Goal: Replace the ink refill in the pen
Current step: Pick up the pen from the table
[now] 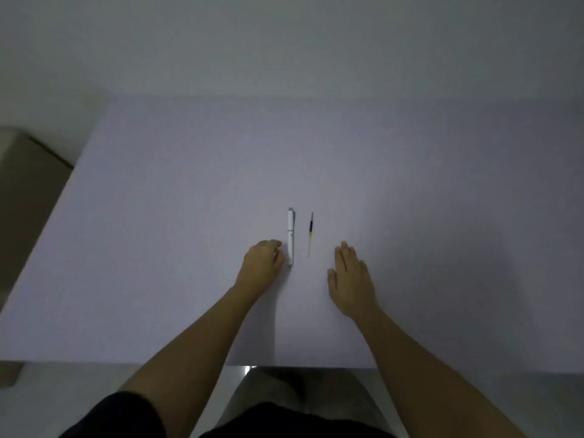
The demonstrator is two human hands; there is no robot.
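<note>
- I am seeing the person wearing a short black sleeve (126, 415) on the left arm.
- Both forearms are showing bare, without watch or rings.
- Dark clothing (284, 420) is covering the lap.

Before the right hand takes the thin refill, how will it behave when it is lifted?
The refill is very thin, so probably light and slightly bendy. It lies flat on the smooth table, so it may roll or slip from fingertips.
</note>
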